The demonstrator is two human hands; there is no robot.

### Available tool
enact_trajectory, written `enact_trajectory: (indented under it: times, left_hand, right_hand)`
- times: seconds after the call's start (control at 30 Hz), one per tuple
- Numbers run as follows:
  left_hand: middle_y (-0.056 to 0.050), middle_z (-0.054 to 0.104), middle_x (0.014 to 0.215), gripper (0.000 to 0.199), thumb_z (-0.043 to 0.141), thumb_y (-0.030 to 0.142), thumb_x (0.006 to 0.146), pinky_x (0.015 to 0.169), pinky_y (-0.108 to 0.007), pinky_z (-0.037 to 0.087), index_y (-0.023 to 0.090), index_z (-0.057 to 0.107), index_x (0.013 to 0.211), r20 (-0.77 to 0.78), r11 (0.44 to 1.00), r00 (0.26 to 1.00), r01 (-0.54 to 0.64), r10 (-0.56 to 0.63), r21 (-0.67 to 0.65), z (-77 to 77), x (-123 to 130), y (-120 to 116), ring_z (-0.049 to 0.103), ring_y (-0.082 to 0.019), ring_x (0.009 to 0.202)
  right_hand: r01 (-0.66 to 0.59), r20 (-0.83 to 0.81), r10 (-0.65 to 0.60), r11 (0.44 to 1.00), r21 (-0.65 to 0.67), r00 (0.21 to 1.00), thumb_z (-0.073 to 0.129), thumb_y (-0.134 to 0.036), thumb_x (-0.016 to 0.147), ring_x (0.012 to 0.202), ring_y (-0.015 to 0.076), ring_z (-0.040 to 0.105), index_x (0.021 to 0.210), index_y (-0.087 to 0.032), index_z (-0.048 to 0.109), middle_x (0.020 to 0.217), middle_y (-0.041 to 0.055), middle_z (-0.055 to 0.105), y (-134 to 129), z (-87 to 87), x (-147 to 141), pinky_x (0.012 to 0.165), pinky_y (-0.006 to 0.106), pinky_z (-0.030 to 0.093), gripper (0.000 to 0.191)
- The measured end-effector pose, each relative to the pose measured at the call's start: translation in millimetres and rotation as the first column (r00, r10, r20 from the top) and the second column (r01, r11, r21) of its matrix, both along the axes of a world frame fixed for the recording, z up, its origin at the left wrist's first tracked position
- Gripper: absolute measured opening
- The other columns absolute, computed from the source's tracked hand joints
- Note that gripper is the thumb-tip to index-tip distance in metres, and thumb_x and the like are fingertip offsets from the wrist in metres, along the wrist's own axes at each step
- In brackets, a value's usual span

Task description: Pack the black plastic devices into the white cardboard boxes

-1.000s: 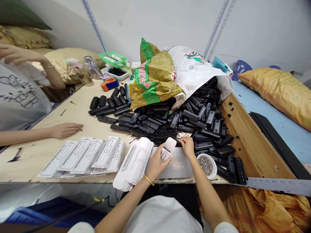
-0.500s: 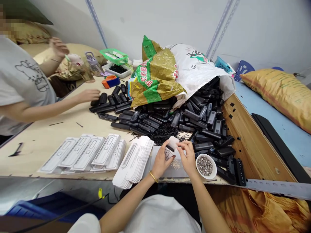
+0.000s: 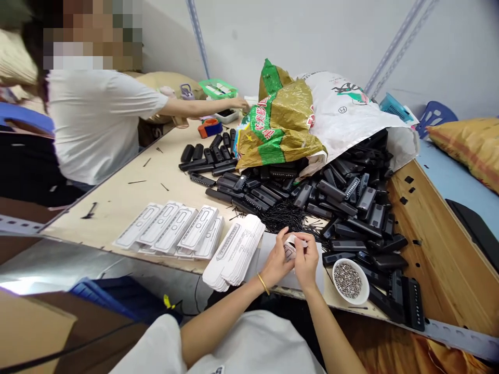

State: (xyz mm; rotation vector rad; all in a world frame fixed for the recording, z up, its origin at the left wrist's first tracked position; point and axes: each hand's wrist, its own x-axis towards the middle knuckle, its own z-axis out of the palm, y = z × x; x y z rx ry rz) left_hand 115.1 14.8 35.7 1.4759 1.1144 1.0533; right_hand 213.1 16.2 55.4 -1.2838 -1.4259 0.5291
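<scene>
My left hand (image 3: 278, 261) is wrapped round a small white printed box (image 3: 289, 249) above a pale sheet (image 3: 268, 255) at the table's front edge. At the box's upper end, my right hand (image 3: 306, 258) pinches its white flap. To the left lies a stack of flat white printed cartons (image 3: 236, 252), and beyond it several folded white boxes (image 3: 167, 228). A white bowl of small metal parts (image 3: 351, 281) stands right of my right hand. Thin black pieces (image 3: 286, 215) lie in a heap just behind my hands.
Many black plastic devices (image 3: 268, 195) cover the table's middle and right. Behind them lie a gold and green sack (image 3: 286, 114) and a white sack (image 3: 335, 114). A person (image 3: 97, 114) at the left reaches toward a black-filled tray (image 3: 227, 116) beside an orange and blue tape roll (image 3: 210, 128).
The view has swung left, so the table appears farther right. My fingers have closed in around the box's upper end. The other person's arm has moved from the black devices to the tray.
</scene>
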Motion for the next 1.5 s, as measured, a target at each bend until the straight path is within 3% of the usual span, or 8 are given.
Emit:
enact_trajectory:
  times: [0.2,0.4,0.57,0.7,0.93,1.13,1.3,1.5]
  left_hand:
    - [-0.018,0.04,0.138,0.061,0.053,0.023,0.081,0.106,-0.043,0.037,0.017,0.02,0.132,-0.004,0.999,0.999,-0.04,0.04,0.005,-0.8,3,-3,0.044,-0.023,0.128]
    - [-0.01,0.059,0.1,0.048,0.06,0.033,0.077,0.082,-0.04,0.049,0.015,0.038,0.116,-0.37,0.983,0.922,-0.161,0.117,-0.092,30.4,-26,26,0.061,-0.023,0.09]
    - [-0.022,0.05,0.116,0.044,0.058,0.035,0.076,0.094,-0.046,0.042,0.005,0.053,0.108,-0.821,0.867,0.459,-0.492,0.339,0.083,52.2,-106,51,0.05,-0.035,0.111]
    - [-0.028,0.041,0.133,0.058,0.055,0.03,0.076,0.1,-0.054,0.033,0.001,0.047,0.125,-0.914,0.822,0.18,-0.525,0.363,0.223,40.9,-143,51,0.035,-0.043,0.126]
    - [-0.017,0.045,0.139,0.05,0.045,0.028,0.083,0.107,-0.068,0.009,0.015,0.044,0.132,-0.948,0.91,0.198,-0.383,0.25,0.16,22.9,-168,55,0.029,-0.036,0.134]
    - [-0.02,0.049,0.132,0.048,0.04,0.022,0.085,0.107,-0.062,0.015,0.013,0.045,0.132,-0.932,0.932,0.219,-0.287,0.288,0.221,28.2,-138,88,0.036,-0.034,0.129]
    - [-0.015,0.062,0.112,0.04,0.036,0.007,0.082,0.1,-0.054,0.025,0.022,0.069,0.099,-0.96,0.992,0.263,-0.101,0.096,0.072,16.0,-105,133,0.05,-0.031,0.112]
    - [-0.014,0.066,0.099,0.027,0.049,0.009,0.075,0.105,-0.055,0.015,0.018,0.071,0.087,-0.96,0.995,0.263,-0.068,0.093,0.077,11.2,-126,150,0.055,-0.031,0.105]
  right_hand:
    - [-0.046,0.16,0.017,0.983,0.179,0.987,0.04,-0.023,0.092,0.116,0.0253,0.052,0.109,-0.024,0.058,0.122,0.0107,0.059,-11,-27.2,-5,0.095,0.051,0.043,0.025]
    - [-0.055,0.033,0.055,0.998,0.012,0.998,0.035,-0.032,0.093,0.129,0.0268,0.042,0.137,-0.022,0.037,0.142,0.0144,0.041,-23,-30.9,10,0.1,0.052,0.04,0.045]
    - [0.063,-0.054,-0.069,0.993,-0.103,0.996,0.044,-0.035,0.09,0.107,0.0237,0.056,0.125,-0.019,0.05,0.121,0.0136,0.058,-22,-30.6,41,0.093,0.047,0.044,0.038]
    - [0.102,-0.077,-0.115,0.981,-0.164,0.99,0.048,-0.036,0.088,0.099,0.022,0.059,0.122,-0.017,0.051,0.111,0.0127,0.063,-19,-35.5,53,0.086,0.042,0.046,0.039]
    - [0.22,0.175,-0.19,0.961,-0.17,0.966,0.047,-0.039,0.086,0.086,0.0217,0.061,0.106,-0.018,0.059,0.097,0.0105,0.068,-21,-26.4,95,0.08,0.037,0.046,0.031]
    - [0.369,0.549,-0.175,0.891,-0.265,0.817,0.044,-0.043,0.078,0.069,0.0247,0.056,0.071,-0.021,0.06,0.069,0.0079,0.065,-29,-59.9,171,0.069,0.038,0.042,0.028]
    - [0.328,0.557,-0.152,0.916,-0.229,0.816,0.043,-0.039,0.077,0.07,0.0245,0.055,0.068,-0.022,0.057,0.07,0.0076,0.063,-32,-80.3,181,0.07,0.039,0.042,0.024]
    - [0.342,0.489,-0.212,0.92,-0.193,0.846,0.044,-0.04,0.079,0.069,0.023,0.055,0.069,-0.022,0.056,0.074,0.0076,0.064,-36,-71.4,178,0.07,0.038,0.043,0.023]
